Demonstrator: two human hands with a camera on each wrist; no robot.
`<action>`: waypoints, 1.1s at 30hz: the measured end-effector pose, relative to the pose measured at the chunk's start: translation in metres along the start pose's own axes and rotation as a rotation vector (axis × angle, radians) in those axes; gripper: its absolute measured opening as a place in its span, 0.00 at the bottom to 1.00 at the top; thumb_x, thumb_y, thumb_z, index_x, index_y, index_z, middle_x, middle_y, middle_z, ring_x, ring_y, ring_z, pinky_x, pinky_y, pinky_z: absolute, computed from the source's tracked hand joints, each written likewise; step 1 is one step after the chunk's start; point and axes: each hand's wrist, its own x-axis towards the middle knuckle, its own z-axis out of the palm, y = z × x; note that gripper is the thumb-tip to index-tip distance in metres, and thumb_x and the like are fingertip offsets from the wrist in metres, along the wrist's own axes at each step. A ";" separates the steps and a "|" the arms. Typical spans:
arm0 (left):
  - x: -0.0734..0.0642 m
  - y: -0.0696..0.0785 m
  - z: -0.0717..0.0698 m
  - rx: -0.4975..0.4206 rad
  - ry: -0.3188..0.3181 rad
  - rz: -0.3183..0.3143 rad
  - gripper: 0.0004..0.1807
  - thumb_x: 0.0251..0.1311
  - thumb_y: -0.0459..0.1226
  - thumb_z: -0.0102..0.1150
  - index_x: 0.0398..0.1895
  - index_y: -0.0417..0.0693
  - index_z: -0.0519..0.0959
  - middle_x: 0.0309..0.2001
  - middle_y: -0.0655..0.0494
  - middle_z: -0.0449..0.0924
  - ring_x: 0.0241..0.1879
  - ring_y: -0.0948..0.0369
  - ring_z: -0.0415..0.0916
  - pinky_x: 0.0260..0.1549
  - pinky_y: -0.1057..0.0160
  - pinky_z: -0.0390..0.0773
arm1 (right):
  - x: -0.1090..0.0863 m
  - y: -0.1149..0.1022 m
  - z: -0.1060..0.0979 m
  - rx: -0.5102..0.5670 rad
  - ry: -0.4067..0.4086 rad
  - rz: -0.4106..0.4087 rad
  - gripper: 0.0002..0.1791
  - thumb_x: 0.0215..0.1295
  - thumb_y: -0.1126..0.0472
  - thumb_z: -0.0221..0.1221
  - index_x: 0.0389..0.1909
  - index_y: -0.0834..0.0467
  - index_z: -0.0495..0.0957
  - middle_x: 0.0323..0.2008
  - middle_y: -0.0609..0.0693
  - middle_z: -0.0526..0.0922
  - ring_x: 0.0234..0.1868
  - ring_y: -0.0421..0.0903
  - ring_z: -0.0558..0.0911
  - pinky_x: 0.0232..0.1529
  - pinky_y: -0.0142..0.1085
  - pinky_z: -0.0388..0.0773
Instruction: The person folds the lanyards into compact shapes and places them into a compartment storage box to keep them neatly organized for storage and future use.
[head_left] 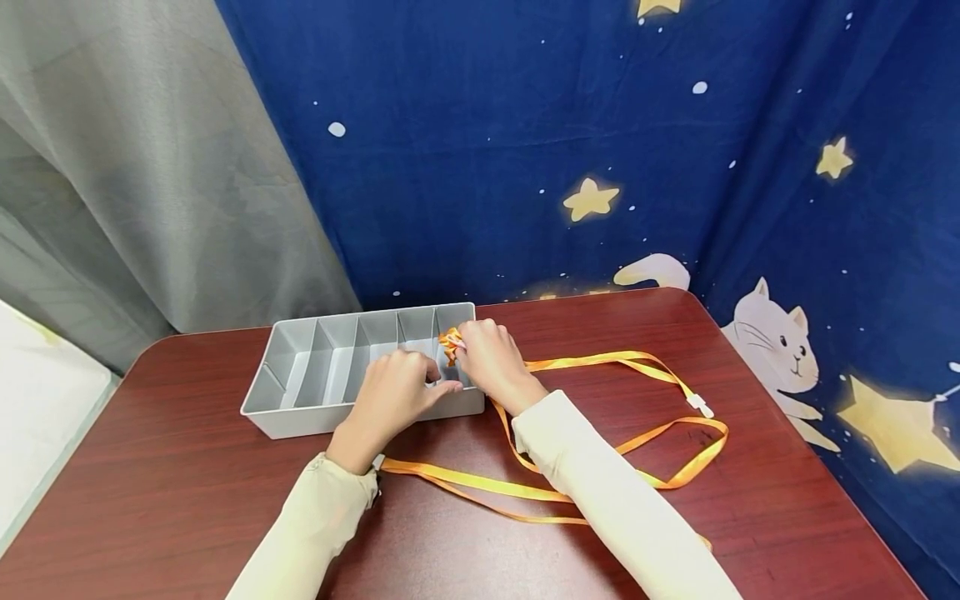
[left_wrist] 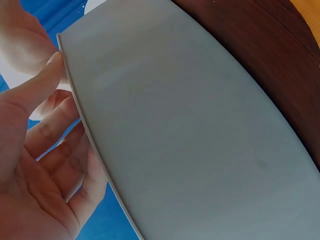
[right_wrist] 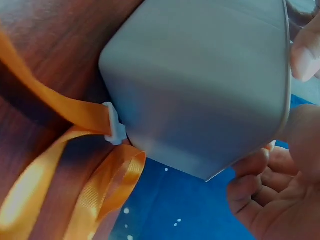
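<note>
A grey compartment box [head_left: 300,422] with thin dividers stands on the table. At its right-end compartment, my right hand [head_left: 491,360] pinches a folded orange lanyard [head_left: 450,340], a bit of white showing at the fingertips. My left hand [head_left: 393,385] reaches over the front wall, thumb extended toward the right end. In the left wrist view, the left hand [left_wrist: 50,145] has loosely bent fingers behind the rim and nothing visible in its grasp. The box wall [right_wrist: 200,85] hides most of the bundle in the right wrist view.
Loose orange lanyards [head_left: 487,482] lie across the dark red table [head_left: 187,500], passing under the right sleeve. One has a white buckle [head_left: 700,405] near the right side; another white buckle [right_wrist: 115,125] shows close to the box. A blue curtain [head_left: 480,150] hangs behind the table.
</note>
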 end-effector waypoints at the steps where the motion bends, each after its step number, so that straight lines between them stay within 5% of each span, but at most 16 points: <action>1: 0.000 0.000 0.000 -0.002 -0.002 -0.001 0.18 0.44 0.53 0.78 0.10 0.59 0.79 0.13 0.62 0.73 0.14 0.59 0.69 0.13 0.58 0.67 | 0.001 -0.002 0.001 -0.027 -0.005 -0.004 0.06 0.62 0.63 0.66 0.27 0.58 0.81 0.26 0.52 0.83 0.27 0.52 0.84 0.29 0.44 0.80; 11: 0.000 0.000 0.000 0.018 -0.018 0.000 0.25 0.45 0.50 0.78 0.06 0.60 0.69 0.10 0.65 0.59 0.13 0.60 0.61 0.11 0.60 0.61 | 0.004 -0.019 0.007 -0.303 -0.040 -0.092 0.04 0.65 0.64 0.62 0.32 0.55 0.86 0.30 0.53 0.86 0.27 0.51 0.84 0.26 0.41 0.81; 33: -0.001 0.001 0.000 -0.018 -0.020 -0.017 0.13 0.45 0.51 0.78 0.16 0.57 0.86 0.14 0.61 0.75 0.13 0.60 0.66 0.13 0.58 0.66 | 0.003 -0.009 0.005 -0.305 -0.117 -0.089 0.11 0.51 0.52 0.74 0.27 0.51 0.83 0.29 0.51 0.85 0.27 0.53 0.83 0.23 0.46 0.79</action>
